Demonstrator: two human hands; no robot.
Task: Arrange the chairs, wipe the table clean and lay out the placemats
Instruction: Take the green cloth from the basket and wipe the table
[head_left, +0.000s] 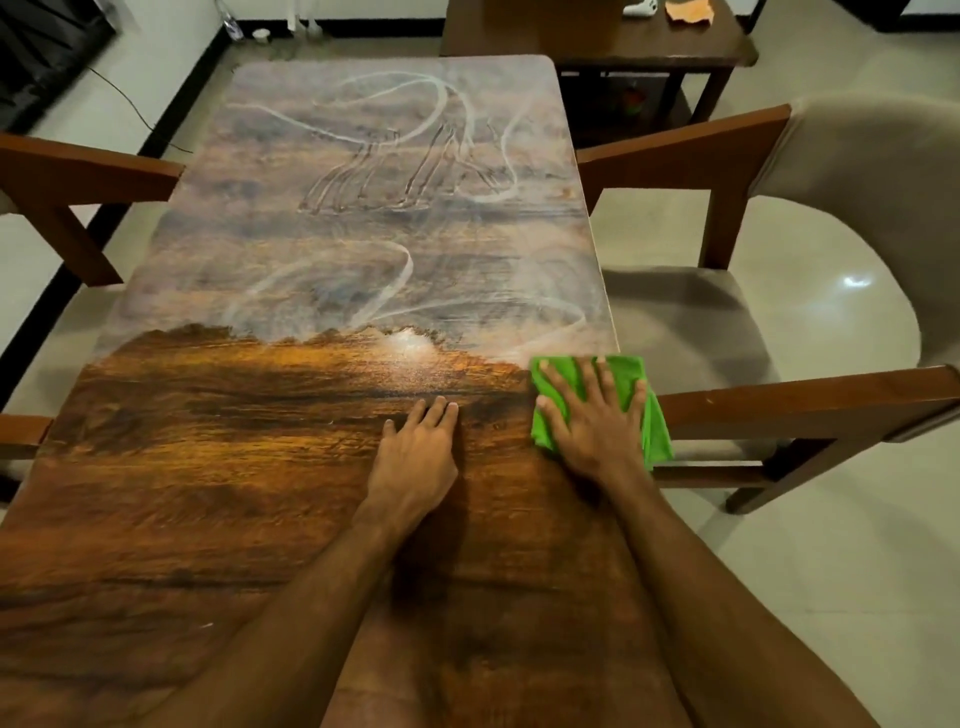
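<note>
A left hand (415, 452) lies flat on the table (234, 467), fingers straight and together, holding nothing. Just to its right, the right hand (592, 421) presses a cloth (631, 370) with spread fingers at the table's edge. A chair (779, 410) stands farther right.

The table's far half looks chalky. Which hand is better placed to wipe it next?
Probably the right hand: it presses flat on the green cloth beside the white film. The left hand rests bare on the table.
</note>
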